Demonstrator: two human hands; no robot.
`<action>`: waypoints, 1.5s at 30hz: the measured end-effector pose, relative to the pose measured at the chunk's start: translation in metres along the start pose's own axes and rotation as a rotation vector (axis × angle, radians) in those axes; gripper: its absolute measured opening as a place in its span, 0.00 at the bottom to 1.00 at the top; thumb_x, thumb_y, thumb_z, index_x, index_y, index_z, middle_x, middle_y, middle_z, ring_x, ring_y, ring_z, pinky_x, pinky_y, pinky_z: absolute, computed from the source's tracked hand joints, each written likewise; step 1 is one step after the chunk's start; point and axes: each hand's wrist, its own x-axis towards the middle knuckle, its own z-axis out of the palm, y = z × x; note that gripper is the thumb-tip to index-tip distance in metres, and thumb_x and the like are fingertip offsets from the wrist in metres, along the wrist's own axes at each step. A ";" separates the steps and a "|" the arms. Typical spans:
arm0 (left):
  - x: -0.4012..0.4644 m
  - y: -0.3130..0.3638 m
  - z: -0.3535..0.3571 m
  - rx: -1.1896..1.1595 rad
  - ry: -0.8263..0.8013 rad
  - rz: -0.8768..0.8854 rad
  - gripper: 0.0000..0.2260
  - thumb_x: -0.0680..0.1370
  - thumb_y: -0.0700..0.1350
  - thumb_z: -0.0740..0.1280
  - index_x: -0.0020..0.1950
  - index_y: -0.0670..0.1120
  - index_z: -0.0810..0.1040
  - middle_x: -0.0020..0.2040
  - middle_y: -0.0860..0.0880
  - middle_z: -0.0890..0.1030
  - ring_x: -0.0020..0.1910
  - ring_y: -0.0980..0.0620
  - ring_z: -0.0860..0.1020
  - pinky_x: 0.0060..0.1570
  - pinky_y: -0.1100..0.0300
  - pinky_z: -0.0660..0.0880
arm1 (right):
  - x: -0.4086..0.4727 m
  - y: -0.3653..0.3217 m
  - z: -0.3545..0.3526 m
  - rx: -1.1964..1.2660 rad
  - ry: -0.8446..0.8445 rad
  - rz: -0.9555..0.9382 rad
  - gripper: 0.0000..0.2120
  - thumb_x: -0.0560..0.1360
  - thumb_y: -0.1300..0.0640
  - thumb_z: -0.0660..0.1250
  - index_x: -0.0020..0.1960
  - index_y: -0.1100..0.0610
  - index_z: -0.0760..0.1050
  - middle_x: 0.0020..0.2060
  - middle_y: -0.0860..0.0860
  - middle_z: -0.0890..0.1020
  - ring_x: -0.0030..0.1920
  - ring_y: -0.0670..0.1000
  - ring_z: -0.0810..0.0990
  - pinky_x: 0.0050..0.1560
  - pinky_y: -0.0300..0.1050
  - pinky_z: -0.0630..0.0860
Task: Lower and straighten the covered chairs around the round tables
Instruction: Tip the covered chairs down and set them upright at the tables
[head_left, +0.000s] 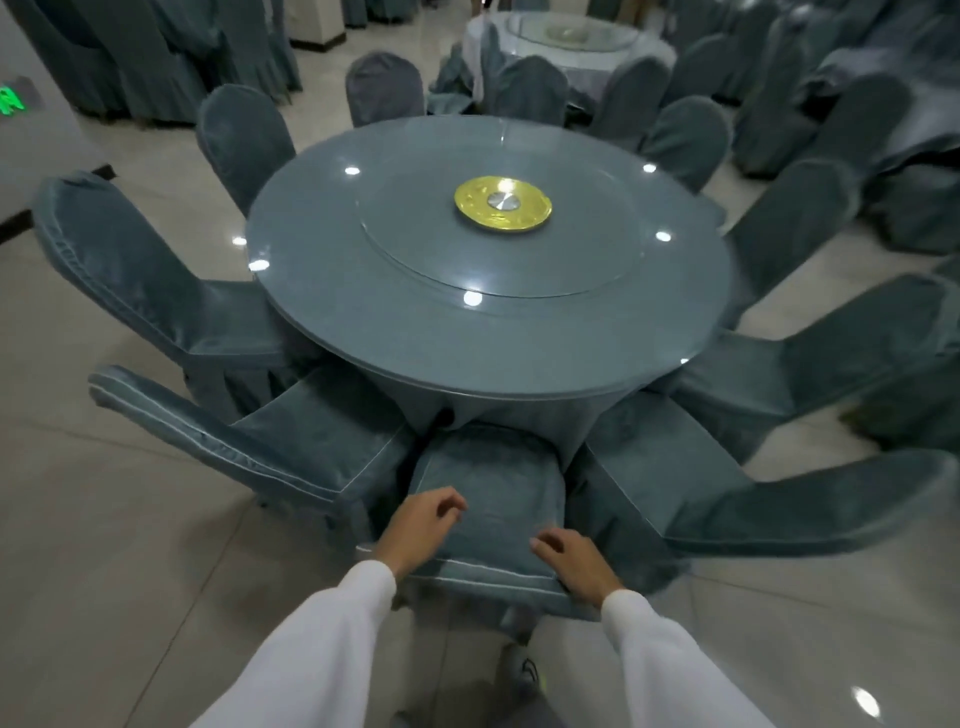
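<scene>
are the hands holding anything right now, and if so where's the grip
Nothing is held. The left hand and right hand hover with loosely curled fingers over the nearest blue-grey velvet-covered chair; no grip on its top edge or fabric shows.

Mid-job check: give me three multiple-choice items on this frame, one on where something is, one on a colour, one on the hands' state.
1. Where is the gold disc?
A. on a chair seat
B. at the middle of the round table
C. on the floor

2. What colour are the person's sleeves?
A. white
B. red
C. black

3. What are the left hand and right hand doing?
A. lifting a plate
B. out of sight
C. hovering at the nearest chair, loosely curled, gripping nothing

Key: 1 B, it sits on the turntable's hub; 2 A, both forearms show white; 3 C, no fabric is pinched.
</scene>
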 end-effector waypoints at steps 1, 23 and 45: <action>-0.006 -0.001 0.004 0.006 -0.028 0.005 0.07 0.81 0.44 0.66 0.50 0.56 0.82 0.47 0.59 0.84 0.48 0.61 0.81 0.55 0.59 0.79 | -0.010 0.005 0.011 -0.025 0.007 0.026 0.15 0.82 0.39 0.61 0.47 0.47 0.80 0.45 0.44 0.84 0.46 0.48 0.81 0.54 0.52 0.77; -0.049 -0.014 -0.014 0.398 -0.255 0.324 0.17 0.74 0.55 0.73 0.63 0.62 0.79 0.52 0.60 0.84 0.50 0.61 0.81 0.55 0.59 0.79 | -0.078 0.015 0.063 -0.369 0.599 -0.180 0.16 0.67 0.56 0.80 0.45 0.47 0.75 0.42 0.41 0.73 0.42 0.45 0.70 0.41 0.42 0.75; -0.011 -0.005 -0.004 0.723 -0.237 0.320 0.15 0.72 0.62 0.67 0.58 0.62 0.78 0.47 0.57 0.84 0.46 0.53 0.81 0.49 0.56 0.77 | -0.056 0.030 -0.010 -0.448 0.285 -0.263 0.17 0.71 0.35 0.72 0.55 0.42 0.78 0.46 0.38 0.76 0.47 0.42 0.72 0.45 0.40 0.76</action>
